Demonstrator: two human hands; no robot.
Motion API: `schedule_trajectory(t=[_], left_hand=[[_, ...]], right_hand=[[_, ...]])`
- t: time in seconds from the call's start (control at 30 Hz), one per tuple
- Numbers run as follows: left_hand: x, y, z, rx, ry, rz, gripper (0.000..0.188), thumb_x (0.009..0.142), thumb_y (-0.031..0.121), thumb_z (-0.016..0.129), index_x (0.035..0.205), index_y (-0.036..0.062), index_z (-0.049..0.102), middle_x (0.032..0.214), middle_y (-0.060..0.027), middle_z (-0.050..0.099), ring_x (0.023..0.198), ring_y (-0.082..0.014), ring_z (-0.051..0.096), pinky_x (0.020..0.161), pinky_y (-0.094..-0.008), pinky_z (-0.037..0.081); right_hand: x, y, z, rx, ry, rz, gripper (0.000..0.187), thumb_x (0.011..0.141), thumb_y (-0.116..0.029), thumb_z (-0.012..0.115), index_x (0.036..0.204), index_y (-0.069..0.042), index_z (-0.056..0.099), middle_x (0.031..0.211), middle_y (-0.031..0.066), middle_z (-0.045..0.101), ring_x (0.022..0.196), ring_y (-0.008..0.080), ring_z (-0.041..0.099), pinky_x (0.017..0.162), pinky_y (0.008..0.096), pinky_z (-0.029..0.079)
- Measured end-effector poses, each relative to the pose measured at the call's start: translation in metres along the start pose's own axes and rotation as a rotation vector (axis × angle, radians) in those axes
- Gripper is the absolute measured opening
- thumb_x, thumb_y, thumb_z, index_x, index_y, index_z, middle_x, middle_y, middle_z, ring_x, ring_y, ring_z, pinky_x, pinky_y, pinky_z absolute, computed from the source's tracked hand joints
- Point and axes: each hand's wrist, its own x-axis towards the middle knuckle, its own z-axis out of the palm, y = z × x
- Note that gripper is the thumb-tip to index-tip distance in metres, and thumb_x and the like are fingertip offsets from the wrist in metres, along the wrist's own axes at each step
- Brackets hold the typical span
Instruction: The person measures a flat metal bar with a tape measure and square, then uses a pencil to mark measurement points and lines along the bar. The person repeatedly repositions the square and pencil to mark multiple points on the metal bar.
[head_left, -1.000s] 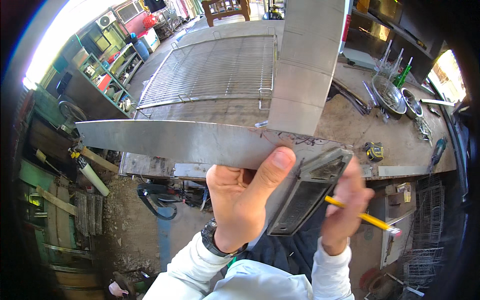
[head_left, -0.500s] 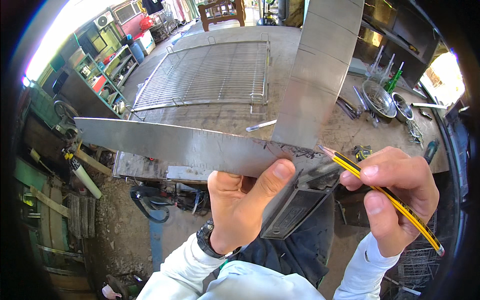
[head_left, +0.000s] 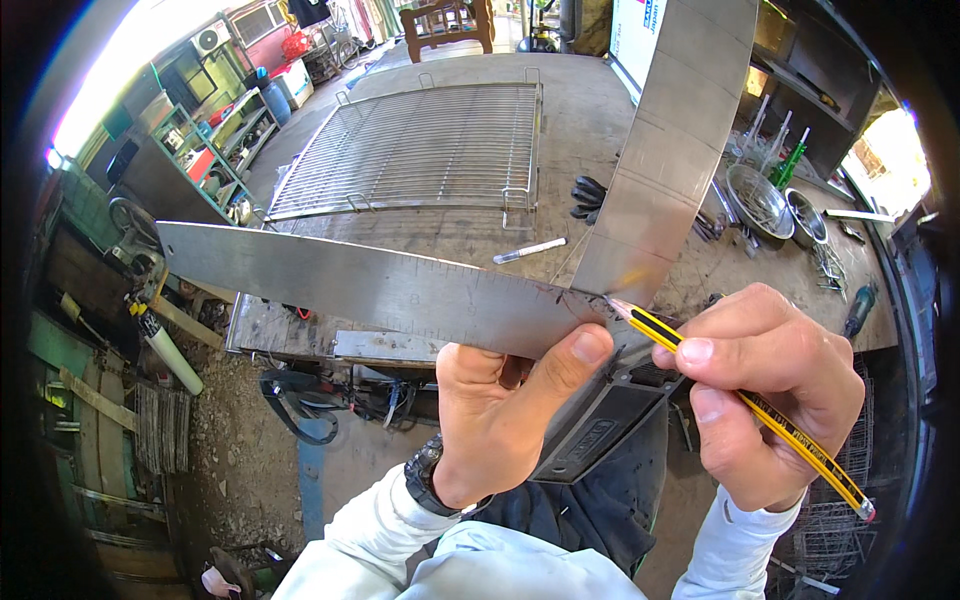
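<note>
My left hand (head_left: 515, 415) grips a try square near its corner, thumb on top and fingers curled underneath. The square's graduated steel blade (head_left: 360, 285) points left, and its black stock (head_left: 590, 430) slants down toward me. Beyond the blade, a flat metal strip (head_left: 665, 150) with thin dark lines across it extends away from me. My right hand (head_left: 770, 385) pinches a yellow and black pencil (head_left: 805, 445). The pencil's tip is at the blade's edge by the strip's near end, beside dark scribbles. Whether it touches the metal I cannot tell.
On the worktable (head_left: 400, 240) lie a wire grill rack (head_left: 410, 150), a white marker (head_left: 530, 250) and a black glove (head_left: 588, 195). Metal bowls (head_left: 758, 198) and a green bottle (head_left: 790, 160) stand at the right. Shelving (head_left: 215, 150) is at far left.
The strip has shifted right, uncovering the glove and a white panel behind. My left hand and the square have moved slightly right; the pencil tip has moved left to the blade's edge.
</note>
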Motion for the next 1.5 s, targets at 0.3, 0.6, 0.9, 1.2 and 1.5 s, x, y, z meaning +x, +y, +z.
schedule_trajectory(t=[0.3, 0.6, 0.9, 1.2, 1.5], left_hand=[[0.003, 0.001, 0.001, -0.054, 0.016, -0.028, 0.015, 0.095, 0.003, 0.073, 0.109, 0.0, 0.073, 0.097, -0.0008, 0.072, 0.088, -0.0061, 0.061, 0.078, -0.0229, 0.048], [0.005, -0.001, 0.001, -0.068, -0.003, -0.004, 0.014, 0.094, 0.001, 0.073, 0.108, 0.0006, 0.073, 0.097, -0.0018, 0.073, 0.089, -0.0075, 0.063, 0.081, -0.0239, 0.048], [0.009, -0.004, -0.01, 0.068, 0.002, 0.05, 0.014, 0.094, 0.005, 0.075, 0.107, 0.0007, 0.073, 0.099, -0.0023, 0.073, 0.09, -0.008, 0.063, 0.083, -0.024, 0.048], [0.01, -0.003, -0.015, 0.062, 0.02, 0.064, 0.016, 0.092, 0.006, 0.076, 0.107, 0.0005, 0.073, 0.099, -0.0031, 0.073, 0.091, -0.009, 0.063, 0.084, -0.0244, 0.048], [-0.02, 0.0, -0.037, 0.135, 0.104, -0.048, 0.017, 0.092, 0.006, 0.076, 0.107, 0.0006, 0.072, 0.102, -0.004, 0.073, 0.094, -0.0106, 0.063, 0.087, -0.0264, 0.048]], right_hand=[[0.012, 0.001, 0.007, 0.015, -0.019, -0.021, 0.016, 0.073, -0.001, 0.066, 0.089, 0.0, 0.07, 0.079, 0.0157, 0.072, 0.067, 0.0206, 0.069, 0.061, 0.0304, 0.055], [0.018, 0.001, 0.009, -0.007, -0.011, -0.059, 0.021, 0.067, 0.005, 0.066, 0.086, 0.0, 0.072, 0.079, 0.0151, 0.073, 0.064, 0.0198, 0.068, 0.057, 0.0278, 0.052], [0.022, -0.022, -0.042, -0.506, -0.246, 0.077, 0.018, 0.061, -0.006, 0.06, 0.076, 0.001, 0.064, 0.066, 0.0127, 0.059, 0.056, 0.0247, 0.056, 0.058, 0.0357, 0.044], [-0.051, 0.001, 0.022, 0.283, -0.036, 0.75, 0.043, 0.103, -0.037, 0.062, 0.124, 0.0, 0.064, 0.098, 0.0124, 0.071, 0.086, 0.0145, 0.066, 0.081, 0.0293, 0.052], [-0.082, -0.002, 0.085, 0.475, 0.141, 0.759, 0.041, 0.104, -0.038, 0.061, 0.122, -0.002, 0.061, 0.095, 0.0108, 0.071, 0.081, 0.0115, 0.059, 0.074, 0.027, 0.049]])
